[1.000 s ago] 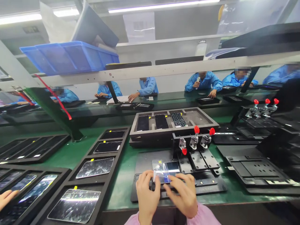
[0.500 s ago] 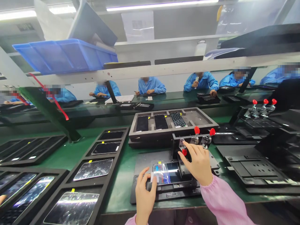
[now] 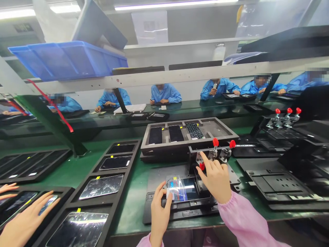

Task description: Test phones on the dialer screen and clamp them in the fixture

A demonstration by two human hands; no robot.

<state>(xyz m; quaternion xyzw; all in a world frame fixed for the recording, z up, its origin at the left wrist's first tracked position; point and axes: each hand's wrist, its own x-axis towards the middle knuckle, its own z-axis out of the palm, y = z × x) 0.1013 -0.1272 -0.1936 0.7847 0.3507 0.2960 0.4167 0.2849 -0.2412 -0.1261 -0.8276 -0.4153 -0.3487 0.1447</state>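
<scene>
A phone screen [image 3: 192, 188] lies in a black fixture [image 3: 186, 213] on the bench, its left part under a clear film with printed marks and a white label [image 3: 170, 194]. My left hand [image 3: 161, 207] rests at the screen's left end, fingers curved and apart, the thumb by the white label. Over the fixture's right side, my right hand [image 3: 216, 178] has its fingers spread at the leftmost toggle clamp, whose red handle tip [image 3: 202, 166] points down beside the thumb. Two more clamps with red handles [image 3: 215, 142] stand upright to its right.
A foam tray [image 3: 144, 145] with screens sits behind the fixture; another tray [image 3: 122, 192] of screens runs along the left. At far left, another person's hand [image 3: 28, 216] reaches over a tray. More fixtures [image 3: 282, 187] stand right. Co-workers in blue sit across.
Another person's hands have come farther into view over the left tray. My hands stay almost in place; my right index finger is straighter against the clamp. The view has shifted slightly.
</scene>
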